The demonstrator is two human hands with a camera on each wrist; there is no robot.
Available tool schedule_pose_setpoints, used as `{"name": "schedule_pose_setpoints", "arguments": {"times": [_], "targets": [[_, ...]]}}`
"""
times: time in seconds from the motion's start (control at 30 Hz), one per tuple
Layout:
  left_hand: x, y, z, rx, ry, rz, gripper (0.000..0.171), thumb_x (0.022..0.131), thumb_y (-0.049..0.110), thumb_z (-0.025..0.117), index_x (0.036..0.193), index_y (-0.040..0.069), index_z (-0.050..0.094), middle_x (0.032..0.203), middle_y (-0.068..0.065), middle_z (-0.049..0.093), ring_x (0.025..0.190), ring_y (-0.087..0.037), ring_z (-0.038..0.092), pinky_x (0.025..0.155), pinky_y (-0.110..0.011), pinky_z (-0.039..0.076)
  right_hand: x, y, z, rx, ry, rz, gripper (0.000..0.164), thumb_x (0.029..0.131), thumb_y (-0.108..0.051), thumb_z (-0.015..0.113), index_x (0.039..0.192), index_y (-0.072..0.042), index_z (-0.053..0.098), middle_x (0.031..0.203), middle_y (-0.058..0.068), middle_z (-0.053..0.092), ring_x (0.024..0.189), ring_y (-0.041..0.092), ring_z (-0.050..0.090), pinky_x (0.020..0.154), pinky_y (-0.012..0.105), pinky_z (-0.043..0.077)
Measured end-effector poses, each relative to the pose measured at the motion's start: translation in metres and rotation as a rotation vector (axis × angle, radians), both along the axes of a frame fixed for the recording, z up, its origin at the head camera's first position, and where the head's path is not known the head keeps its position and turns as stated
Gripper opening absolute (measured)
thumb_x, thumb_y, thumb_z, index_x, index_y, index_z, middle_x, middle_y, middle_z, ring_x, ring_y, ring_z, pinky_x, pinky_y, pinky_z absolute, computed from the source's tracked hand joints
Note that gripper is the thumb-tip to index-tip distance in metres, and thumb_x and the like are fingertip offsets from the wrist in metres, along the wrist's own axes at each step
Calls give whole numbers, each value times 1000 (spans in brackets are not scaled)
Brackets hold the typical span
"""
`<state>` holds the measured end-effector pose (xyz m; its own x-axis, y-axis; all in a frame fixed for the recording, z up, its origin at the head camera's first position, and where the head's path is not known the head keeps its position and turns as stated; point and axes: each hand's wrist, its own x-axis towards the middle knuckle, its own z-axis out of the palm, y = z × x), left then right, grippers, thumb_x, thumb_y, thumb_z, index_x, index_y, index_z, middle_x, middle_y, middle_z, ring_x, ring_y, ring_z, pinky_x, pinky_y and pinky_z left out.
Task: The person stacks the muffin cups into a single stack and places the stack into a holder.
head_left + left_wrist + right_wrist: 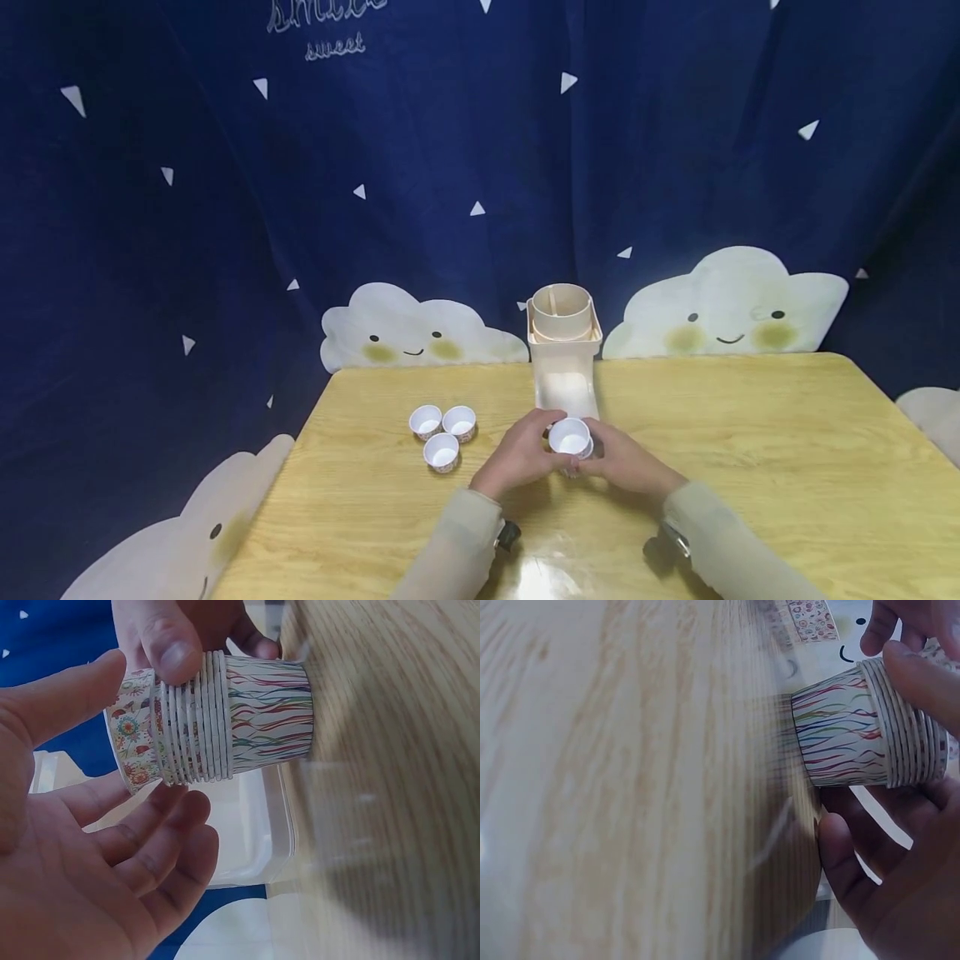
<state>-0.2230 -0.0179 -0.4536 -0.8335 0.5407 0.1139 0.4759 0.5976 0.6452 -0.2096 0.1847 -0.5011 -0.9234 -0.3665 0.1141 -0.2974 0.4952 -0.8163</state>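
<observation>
A stack of paper cups (pixel 206 724) stands at the middle of the table between my two hands. Its lowest cup (pixel 840 731) has wavy coloured stripes, and several rims are nested above it. At the top sits a floral cup (pixel 133 731), raised a little out of the stack, white inside in the head view. My left hand (pixel 519 450) holds this floral cup between thumb and fingers. From the other side, my right hand (pixel 626 458) grips the nested rims of the stack, its thumb across them.
Just behind the stack stands a beige plastic holder (pixel 562 358) with a round tube in its top. Three small white cups (pixel 441 451) are grouped on the wooden table (pixel 360 517) to the left. A dark blue curtain (pixel 450 150) hangs behind the table.
</observation>
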Motion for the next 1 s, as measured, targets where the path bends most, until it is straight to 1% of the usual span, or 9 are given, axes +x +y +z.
{"name": "schedule_pose_setpoints", "arguments": {"times": [0.1,0.2,0.27,0.37,0.43,0.5,0.63,0.77,1.0], "targets": [[1,0,-1,-1,10,-15,53,81,28,82,128,15,62,115,-3,66,101,-12,62,82,-20,48,1,1,-2,-8,4,0,52,86,-36,75,128,-12,57,120,3,67,118,25,59,107,54,41],[1,-1,-1,-3,39,-23,52,81,27,82,128,15,62,115,-4,67,101,-13,63,83,-21,48,-1,1,-3,-2,20,7,49,87,-38,75,126,-16,57,115,-2,67,112,16,60,103,44,44],[0,-2,0,-11,52,-25,53,82,27,81,129,16,62,115,-4,68,102,-14,63,84,-21,49,-2,1,-2,0,19,8,48,86,-39,75,125,-18,58,112,-4,67,109,13,60,101,41,45],[0,-1,1,-24,51,-23,54,82,29,81,131,16,60,116,-3,67,103,-14,63,85,-22,49,-2,2,-1,-3,8,6,48,85,-39,75,125,-18,58,112,-4,67,108,13,59,103,45,43],[0,-1,1,-29,43,-21,56,82,29,81,132,16,60,117,-4,67,103,-14,63,85,-22,49,-2,2,0,-16,-6,7,49,85,-37,76,125,-16,58,113,-2,67,110,15,59,104,49,42],[0,-1,1,-30,37,-18,58,82,30,81,134,14,59,118,-4,67,104,-15,63,86,-23,50,-1,2,2,-24,-14,6,50,86,-37,76,126,-15,57,114,-1,67,111,17,59,105,51,41],[1,-2,2,-27,17,-16,64,83,28,80,139,10,55,125,-7,65,108,-20,64,88,-25,51,1,1,3,-29,-24,3,50,85,-34,77,125,-12,58,113,2,68,111,20,59,102,48,42],[3,-6,2,-19,-8,-10,68,83,27,80,142,9,52,132,-8,63,112,-26,65,89,-26,52,1,0,2,-31,-31,-7,52,83,-33,79,126,-12,58,115,3,67,112,22,58,101,46,42],[9,-21,5,-15,-31,42,69,84,40,77,141,11,53,139,-5,60,115,-27,63,89,-30,52,0,-1,0,-9,-37,-7,58,81,-36,80,128,-12,57,116,2,67,113,21,59,101,45,42]]}}
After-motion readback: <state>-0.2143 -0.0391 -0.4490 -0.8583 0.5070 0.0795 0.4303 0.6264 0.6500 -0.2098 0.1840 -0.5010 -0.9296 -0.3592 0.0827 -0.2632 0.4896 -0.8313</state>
